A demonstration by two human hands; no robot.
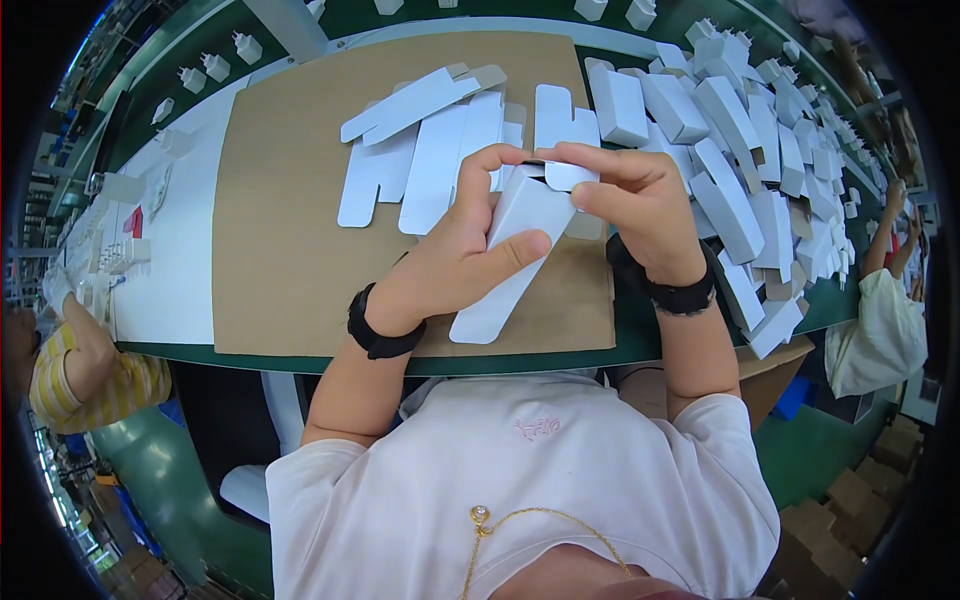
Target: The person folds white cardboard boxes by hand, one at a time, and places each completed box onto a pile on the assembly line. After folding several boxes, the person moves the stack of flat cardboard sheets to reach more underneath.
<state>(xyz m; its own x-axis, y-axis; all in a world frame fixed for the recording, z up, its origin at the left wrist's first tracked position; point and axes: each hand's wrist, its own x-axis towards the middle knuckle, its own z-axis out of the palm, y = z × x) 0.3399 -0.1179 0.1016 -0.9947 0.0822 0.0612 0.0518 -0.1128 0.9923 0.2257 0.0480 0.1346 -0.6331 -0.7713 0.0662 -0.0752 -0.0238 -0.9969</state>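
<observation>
A long white carton (515, 240) is held up in front of me, its far end toward the back of the table. My left hand (470, 235) is wrapped round its left side, the thumb lying across the upper face. At the carton's far end my right hand (640, 200) pinches a small white flap (570, 176) between thumb and fingers. That end looks partly open, with a dark gap by the flap. Beyond my hands several flat, unfolded white cartons (430, 160) lie overlapping on a brown cardboard sheet (290, 200). Black bands circle both my wrists.
A heap of folded white cartons (735, 190) covers the table's right side. White plug adapters (247, 47) stand along the far ledge. At far left, a person in a yellow striped top (85, 370) works beside small parts; another in pale clothing (877, 320) is at far right.
</observation>
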